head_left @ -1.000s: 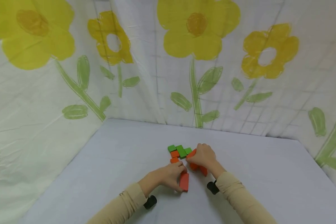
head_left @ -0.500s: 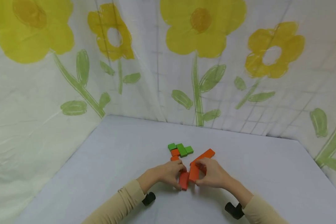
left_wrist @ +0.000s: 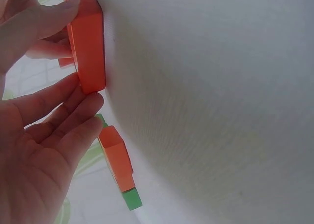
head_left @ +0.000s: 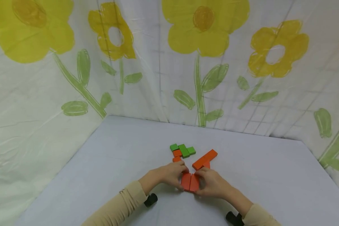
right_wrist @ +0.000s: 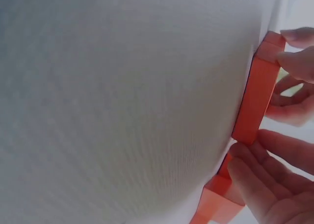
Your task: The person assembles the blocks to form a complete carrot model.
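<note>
Two flat red blocks lie side by side on the pale table, long sides almost meeting, with a thin seam between them. My left hand (head_left: 168, 175) holds the left red block (head_left: 185, 181) by its ends, thumb at the near end and fingers at the far one. The right red block (head_left: 194, 183) is held the same way by my right hand (head_left: 214, 184). In the left wrist view the thumb (left_wrist: 46, 23) touches the left block (left_wrist: 91, 50). The right wrist view shows fingertips (right_wrist: 240, 153) at one end of the right block (right_wrist: 256, 99).
Just behind my right hand lie a long orange block (head_left: 204, 160) and a partly hidden orange piece (head_left: 207, 164). Farther back sit several green blocks (head_left: 183, 150) with an orange block (head_left: 177, 153) and another orange block (head_left: 176, 159). A flower-printed curtain (head_left: 147, 103) hangs behind the table.
My right hand has come nearer from the orange pieces, bringing a red block down flat against the left one. My left hand has kept its hold in about the same place.
</note>
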Available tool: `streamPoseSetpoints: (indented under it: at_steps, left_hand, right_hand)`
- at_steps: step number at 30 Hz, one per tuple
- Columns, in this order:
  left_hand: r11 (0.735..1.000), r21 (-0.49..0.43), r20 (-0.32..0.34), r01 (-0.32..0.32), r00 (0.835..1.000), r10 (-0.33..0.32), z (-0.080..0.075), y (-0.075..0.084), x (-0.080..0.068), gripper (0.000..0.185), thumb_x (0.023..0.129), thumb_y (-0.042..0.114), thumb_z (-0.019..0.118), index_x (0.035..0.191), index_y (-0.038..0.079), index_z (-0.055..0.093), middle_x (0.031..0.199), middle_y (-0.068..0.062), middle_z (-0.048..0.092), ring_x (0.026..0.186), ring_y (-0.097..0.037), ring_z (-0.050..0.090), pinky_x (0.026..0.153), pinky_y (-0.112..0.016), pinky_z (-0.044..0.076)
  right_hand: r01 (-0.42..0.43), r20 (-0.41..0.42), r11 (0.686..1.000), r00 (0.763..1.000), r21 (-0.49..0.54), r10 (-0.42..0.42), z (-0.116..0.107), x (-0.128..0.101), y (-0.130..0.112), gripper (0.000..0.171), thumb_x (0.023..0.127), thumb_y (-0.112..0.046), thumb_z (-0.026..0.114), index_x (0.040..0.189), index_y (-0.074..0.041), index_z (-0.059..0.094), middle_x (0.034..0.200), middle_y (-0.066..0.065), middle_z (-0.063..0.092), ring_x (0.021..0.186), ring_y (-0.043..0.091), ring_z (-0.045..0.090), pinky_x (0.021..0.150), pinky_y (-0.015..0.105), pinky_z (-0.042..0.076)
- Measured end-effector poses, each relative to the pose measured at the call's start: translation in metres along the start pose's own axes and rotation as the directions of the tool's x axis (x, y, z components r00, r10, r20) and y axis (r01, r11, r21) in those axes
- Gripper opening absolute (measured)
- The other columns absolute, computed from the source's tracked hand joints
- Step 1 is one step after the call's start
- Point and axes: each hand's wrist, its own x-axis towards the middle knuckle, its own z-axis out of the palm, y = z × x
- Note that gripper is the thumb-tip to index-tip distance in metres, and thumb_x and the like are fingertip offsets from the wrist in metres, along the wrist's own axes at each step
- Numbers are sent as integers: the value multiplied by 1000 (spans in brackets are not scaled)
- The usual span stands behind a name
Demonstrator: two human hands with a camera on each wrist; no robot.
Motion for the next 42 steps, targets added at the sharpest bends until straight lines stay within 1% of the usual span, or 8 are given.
streamPoseSetpoints:
  at_steps: [6, 10, 14, 17, 21, 29, 36, 42]
  left_hand:
    - [1000, 1, 4, 12, 1000, -12, 0, 1, 0, 51, 67, 31, 74, 109, 9, 56, 93, 5, 46, 79, -4, 42, 72, -16, 38]
    - [1000, -3, 10, 28, 1000, -27, 0, 1, 1, 51, 67, 31, 75, 109, 8, 56, 93, 5, 45, 78, -5, 42, 71, -16, 38]
    - [999, 12, 19, 42, 999, -42, -1, 1, 3, 51, 67, 32, 75, 108, 8, 56, 91, 6, 45, 78, -4, 42, 70, -16, 38]
    - [999, 17, 22, 45, 999, -45, -2, 3, 3, 51, 66, 31, 75, 107, 8, 57, 90, 6, 45, 78, -3, 42, 70, -16, 38]
    - [999, 19, 27, 49, 998, -50, -4, 8, 3, 50, 65, 30, 76, 107, 8, 57, 90, 6, 45, 78, -3, 42, 70, -15, 38]
    - [997, 20, 41, 81, 996, -82, -5, 10, 3, 50, 66, 30, 76, 108, 9, 57, 91, 6, 44, 78, -3, 42, 69, -16, 38]
    - [996, 0, 42, 87, 995, -87, -5, 10, 3, 50, 66, 28, 76, 108, 8, 57, 89, 6, 44, 77, -3, 42, 68, -16, 39]
    - [996, -3, 44, 93, 995, -93, -4, 9, 3, 49, 66, 29, 76, 107, 9, 57, 88, 7, 44, 76, -3, 42, 67, -16, 38]
  right_hand:
    - [21, 39, 999, 999, -34, -20, -6, 4, -1, 50, 64, -29, 76, 102, -1, 61, 93, 3, 58, 77, 11, 51, 67, 26, 45]
    - [-106, -53, 994, 993, -21, 104, -17, 14, 1, 37, 69, -27, 72, 98, -4, 64, 86, 2, 59, 72, 13, 50, 61, 26, 43]
    - [-300, -173, 954, 941, -19, 292, -24, 32, 7, 32, 74, -25, 67, 95, -2, 63, 85, 6, 58, 72, 17, 51, 61, 30, 43]
    - [-411, -108, 909, 909, -63, 403, -22, 42, 11, 37, 72, -31, 68, 90, 0, 59, 79, 7, 52, 69, 18, 48, 57, 30, 40]
    - [-489, -30, 865, 872, -116, 489, -17, 49, 11, 43, 68, -38, 70, 81, -1, 53, 74, 7, 44, 65, 19, 44, 51, 30, 38]
    - [-536, -64, 833, 844, -139, 532, -15, 50, 3, 46, 65, -39, 73, 80, -1, 52, 74, 9, 45, 66, 22, 47, 54, 36, 41]
    - [-539, -74, 830, 842, -141, 535, -17, 49, 1, 40, 62, -37, 75, 72, -4, 55, 72, 7, 46, 65, 21, 45, 54, 37, 40]
    - [-521, -59, 845, 853, -122, 518, -19, 46, 2, 41, 60, -34, 77, 79, -5, 55, 73, 6, 45, 65, 21, 45, 54, 38, 38]
